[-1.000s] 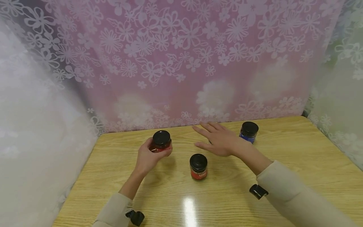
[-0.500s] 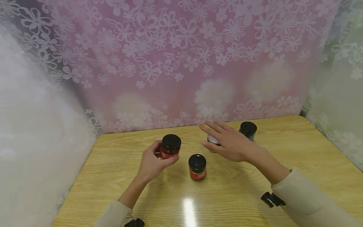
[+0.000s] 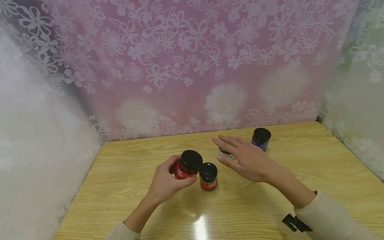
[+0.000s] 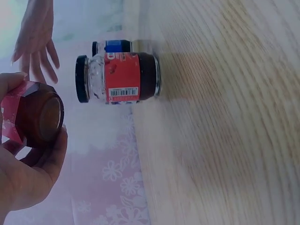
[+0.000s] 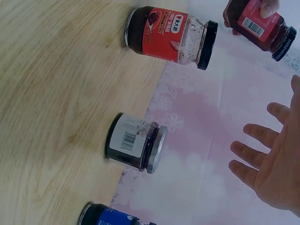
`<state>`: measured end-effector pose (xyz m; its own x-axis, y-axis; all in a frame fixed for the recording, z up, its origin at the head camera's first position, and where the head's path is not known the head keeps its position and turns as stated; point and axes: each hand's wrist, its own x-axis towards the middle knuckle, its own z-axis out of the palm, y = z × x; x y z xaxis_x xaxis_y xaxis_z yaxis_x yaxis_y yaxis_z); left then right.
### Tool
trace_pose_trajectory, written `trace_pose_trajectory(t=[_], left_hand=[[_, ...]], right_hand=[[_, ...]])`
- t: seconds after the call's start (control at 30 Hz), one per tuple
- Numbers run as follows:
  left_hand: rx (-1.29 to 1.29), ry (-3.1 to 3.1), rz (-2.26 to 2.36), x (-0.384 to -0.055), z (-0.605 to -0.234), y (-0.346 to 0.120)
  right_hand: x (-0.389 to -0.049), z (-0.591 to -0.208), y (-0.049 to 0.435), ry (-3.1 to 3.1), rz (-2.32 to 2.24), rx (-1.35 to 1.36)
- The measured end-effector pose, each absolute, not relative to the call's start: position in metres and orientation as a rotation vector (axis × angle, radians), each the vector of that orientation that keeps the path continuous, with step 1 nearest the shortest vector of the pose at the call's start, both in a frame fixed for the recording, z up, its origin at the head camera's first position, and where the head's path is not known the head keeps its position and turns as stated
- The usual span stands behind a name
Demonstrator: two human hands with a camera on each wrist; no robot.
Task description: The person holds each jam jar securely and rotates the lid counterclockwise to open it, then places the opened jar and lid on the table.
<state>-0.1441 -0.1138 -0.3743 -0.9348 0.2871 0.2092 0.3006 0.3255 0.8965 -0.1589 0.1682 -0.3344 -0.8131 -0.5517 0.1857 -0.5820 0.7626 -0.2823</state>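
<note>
My left hand (image 3: 165, 183) grips a red-labelled jar (image 3: 191, 161) with a black lid, holding it raised off the table. Its brown base (image 4: 42, 117) faces the left wrist view. Just right of it stands another red-labelled jar (image 3: 208, 180), upright and partly filled, also black-lidded. With fingers extended, my right hand (image 3: 250, 161) hovers near a smaller jar (image 5: 133, 143) that has a white label and a silver lid. In the head view, that hand covers part of this jar. No contact shows between them in the right wrist view.
A blue-labelled jar (image 3: 261, 141) with a black lid stands at the back right of the wooden table (image 3: 126, 173). Behind the table's rear edge hangs a pink floral curtain (image 3: 168, 73). Pale curtains flank both sides.
My left hand has carried its jar rightward and nearer to me, close to the standing red-labelled jar. My right hand has shifted slightly right and nearer, uncovering part of the white-labelled jar.
</note>
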Motion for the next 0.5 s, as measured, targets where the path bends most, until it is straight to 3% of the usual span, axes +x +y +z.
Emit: trace_pose_trajectory(t=[0.5], left_hand=[[-0.682,-2.711,-1.6,-0.12,-0.375,-0.081]], right_hand=[[-0.144,-0.345,0.163,-2.71,0.62,1.018]])
